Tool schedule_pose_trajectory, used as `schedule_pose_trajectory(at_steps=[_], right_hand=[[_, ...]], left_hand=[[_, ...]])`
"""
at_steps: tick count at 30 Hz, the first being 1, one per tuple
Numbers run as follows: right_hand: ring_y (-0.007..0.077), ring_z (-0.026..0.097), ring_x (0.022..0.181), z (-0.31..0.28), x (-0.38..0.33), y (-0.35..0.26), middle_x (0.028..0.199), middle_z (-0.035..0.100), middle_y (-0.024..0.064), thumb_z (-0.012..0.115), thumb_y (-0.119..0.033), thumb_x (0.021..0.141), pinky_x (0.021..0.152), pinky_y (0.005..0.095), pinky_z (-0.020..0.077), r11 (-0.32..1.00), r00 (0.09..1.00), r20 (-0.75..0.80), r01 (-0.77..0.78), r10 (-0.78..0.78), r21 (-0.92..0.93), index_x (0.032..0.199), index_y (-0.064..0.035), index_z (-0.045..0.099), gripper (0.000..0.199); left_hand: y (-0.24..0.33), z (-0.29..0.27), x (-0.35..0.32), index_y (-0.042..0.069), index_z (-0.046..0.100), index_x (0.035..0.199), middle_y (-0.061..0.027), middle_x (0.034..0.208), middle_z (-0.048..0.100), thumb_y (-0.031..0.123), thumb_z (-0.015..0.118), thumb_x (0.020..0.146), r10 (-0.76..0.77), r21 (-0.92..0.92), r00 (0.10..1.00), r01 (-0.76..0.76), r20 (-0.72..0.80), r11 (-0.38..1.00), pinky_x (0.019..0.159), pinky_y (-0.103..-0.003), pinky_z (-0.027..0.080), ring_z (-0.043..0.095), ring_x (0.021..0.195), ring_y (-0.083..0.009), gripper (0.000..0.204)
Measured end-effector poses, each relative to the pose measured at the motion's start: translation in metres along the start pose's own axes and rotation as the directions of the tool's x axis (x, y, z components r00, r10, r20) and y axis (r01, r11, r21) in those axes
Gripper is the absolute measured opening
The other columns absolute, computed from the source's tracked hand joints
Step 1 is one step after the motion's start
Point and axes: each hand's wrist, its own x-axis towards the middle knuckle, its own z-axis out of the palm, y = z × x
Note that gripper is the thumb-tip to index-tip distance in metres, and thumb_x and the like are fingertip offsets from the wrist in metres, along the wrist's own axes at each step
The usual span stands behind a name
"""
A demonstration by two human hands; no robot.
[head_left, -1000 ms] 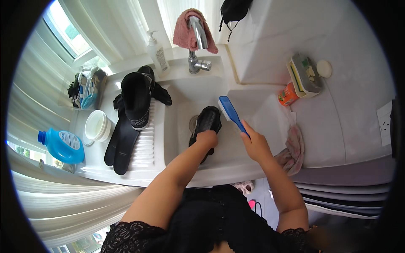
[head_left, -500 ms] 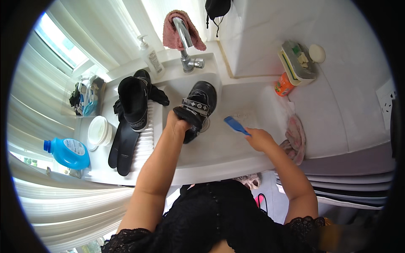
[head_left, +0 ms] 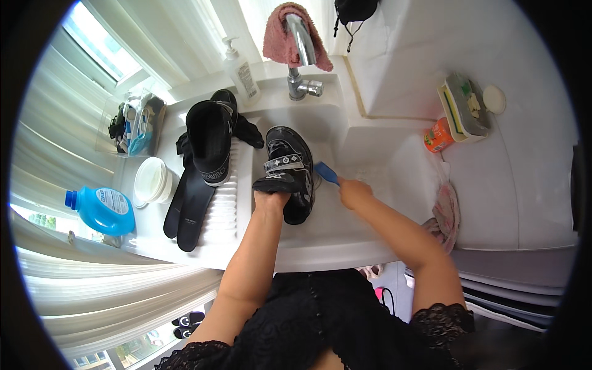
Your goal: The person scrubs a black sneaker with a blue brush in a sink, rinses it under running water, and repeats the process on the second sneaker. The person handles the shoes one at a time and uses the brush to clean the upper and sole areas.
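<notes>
While beyond shoe (head_left: 300,196), cloth (head_left: 277,38) on faucet (head_left: 303,45)

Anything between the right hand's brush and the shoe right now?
Nothing visible stands between them. The right hand holds the blue brush close by the right side of the black shoe; whether the bristles touch it, I can't tell. The left hand, partly hidden, is on the shoe's other side.

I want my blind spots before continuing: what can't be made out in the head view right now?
Head view throughout:
Left grip: mostly hidden by the black shoe.
Blue brush: bristles hidden by its back; contact with the shoe unclear.
Blue bottle: label print too small to read.
Black hanging item: cut off by the picture's top edge.
</notes>
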Motion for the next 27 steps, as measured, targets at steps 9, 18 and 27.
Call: schedule_pose_trajectory(at_steps=[9,18,27], right_hand=[[0.0393,0.063,0.079,-0.001,-0.112,-0.003,0.087,0.067,0.0177,0.049,-0.032,0.093,0.074,0.0489,0.0501,0.897,0.961,-0.252,0.209,-0.114,0.391,0.131,-0.0231,0.053,0.039],[0.0387,0.063,0.078,0.02,-0.098,-0.003,0.086,0.066,0.0198,0.05,-0.028,0.093,0.069,0.0456,0.0494,0.852,0.926,-0.337,0.309,-0.169,0.423,0.131,-0.0198,0.053,0.039],[0.0381,0.063,0.078,0.016,-0.072,-0.004,0.085,0.066,0.0193,0.05,-0.029,0.094,0.071,0.0421,0.0487,0.773,0.955,-0.287,0.236,-0.072,0.589,0.129,-0.0137,0.055,0.038]], left_hand=[[0.029,0.001,0.043,0.006,0.056,0.121,-0.013,0.12,0.058,0.025,0.027,0.094,0.03,0.096,0.999,-0.032,0.023,0.995,0.093,-0.046,0.047,0.057,0.108,-0.0289,0.044],[0.046,-0.002,0.054,0.009,0.05,0.131,-0.0105,0.135,0.05,0.027,0.022,0.098,0.075,0.18,0.996,-0.067,-0.038,0.981,0.108,-0.049,0.036,0.049,0.124,-0.0292,0.047],[0.042,-0.005,0.065,0.005,0.053,0.126,-0.0162,0.127,0.055,0.027,0.028,0.097,0.093,0.246,0.993,-0.074,-0.066,0.966,0.104,-0.052,0.04,0.053,0.118,-0.0327,0.044]])
